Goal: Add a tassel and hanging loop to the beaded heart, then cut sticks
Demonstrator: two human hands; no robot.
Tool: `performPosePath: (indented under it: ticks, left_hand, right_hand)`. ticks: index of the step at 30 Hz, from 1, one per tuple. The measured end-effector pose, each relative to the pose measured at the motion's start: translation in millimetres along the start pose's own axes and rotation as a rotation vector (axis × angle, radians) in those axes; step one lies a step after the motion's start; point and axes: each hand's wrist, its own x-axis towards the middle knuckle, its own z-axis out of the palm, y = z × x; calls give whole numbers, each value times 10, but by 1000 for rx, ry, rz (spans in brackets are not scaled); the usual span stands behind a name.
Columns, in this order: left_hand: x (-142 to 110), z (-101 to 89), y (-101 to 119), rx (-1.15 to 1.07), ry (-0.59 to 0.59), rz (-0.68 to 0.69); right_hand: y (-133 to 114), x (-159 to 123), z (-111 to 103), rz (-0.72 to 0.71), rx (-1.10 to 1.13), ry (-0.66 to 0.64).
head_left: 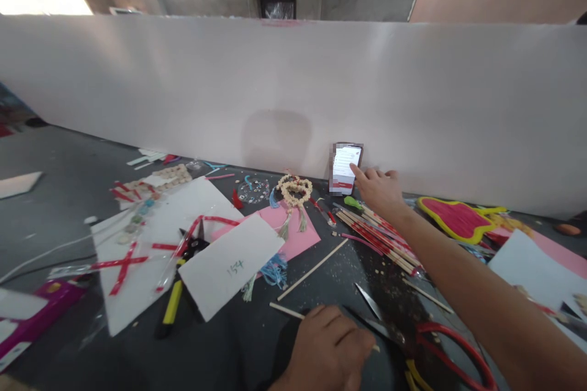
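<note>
My right hand (380, 188) reaches forward, its index finger stretched out onto the lit screen of a smartphone (346, 169). The phone stands upright, leaning on the white partition. Nothing is held in that hand, and its other fingers are loosely bent. Near the front edge, my left hand (328, 345) is closed low over a thin wooden stick (287, 310), which comes out on both sides of it; its fingertips are hidden. Close to its right lie open scissors (452, 348) with red and yellow handles. A second wooden stick (314, 269) lies beyond the left hand.
A white partition (206, 85) closes off the back. Left are a white card (233, 266) marked 154, a yellow-black cutter (172, 305) and a purple tool (46, 311). Beaded rings (296, 190), bundled red-wrapped sticks (378, 238) and a pink-yellow cutout (454, 220) lie farther back.
</note>
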Motion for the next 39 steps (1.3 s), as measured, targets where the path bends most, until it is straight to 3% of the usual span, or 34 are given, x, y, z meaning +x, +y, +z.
performPosePath:
  ticks: [28,39]
  left_hand:
    - [-3,16,-24,63,25,31]
    - [-12,-13,0,24,-10,11]
  right_hand:
    - [-18,110,49,-2,15,29]
    - [-56,-155,-102,-85,8,8]
